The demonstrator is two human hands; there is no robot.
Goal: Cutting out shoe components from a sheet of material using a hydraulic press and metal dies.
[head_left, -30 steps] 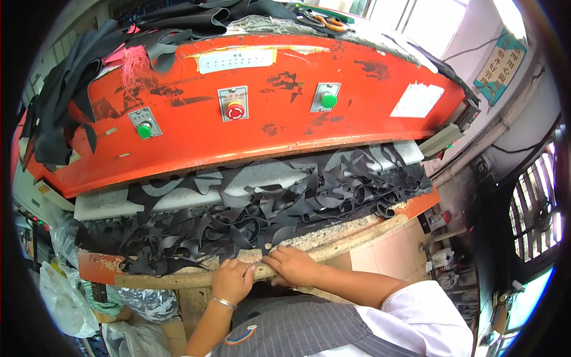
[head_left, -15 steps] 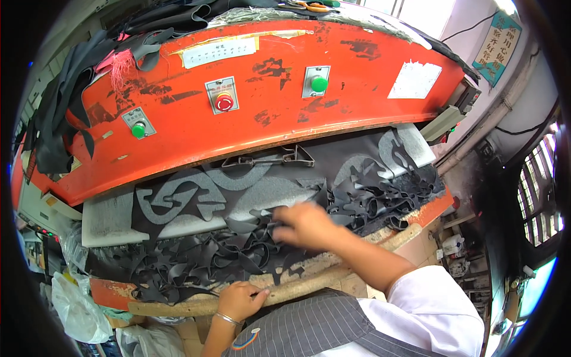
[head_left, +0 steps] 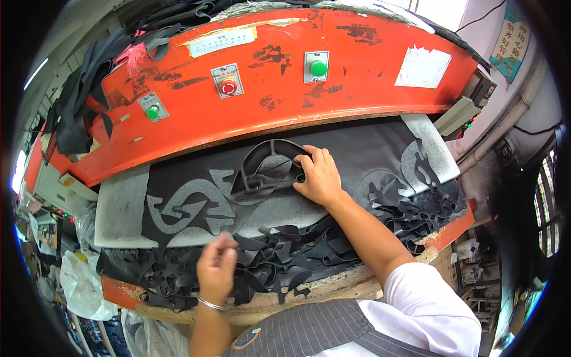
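My right hand [head_left: 321, 177] grips the right side of a curved, dark metal cutting die [head_left: 254, 179], thumb and fingers around its edge. The die rests on a dark grey sheet of material [head_left: 351, 143] spread over a pale cutting board [head_left: 122, 205]. Cut-out shapes in the sheet expose the board's grey surface beneath. My left hand [head_left: 217, 268] is raised over the near scraps, slightly blurred, its thumb apart from the fingers and nothing visible in it. Below and around it lies a tangle of dark offcut strips [head_left: 285, 250].
Behind the board rises a red press beam [head_left: 273, 89] with two green buttons and a red stop button [head_left: 228, 87]. A wooden rail [head_left: 172, 314] runs along the near edge. Plastic bags [head_left: 86, 282] hang at left; dark material strips [head_left: 80, 119] drape over the beam's left end.
My right hand has moved from above the scraps to the die and grasped it; the die now sits nearer, out from the beam. My left hand has lifted off the wooden rail.
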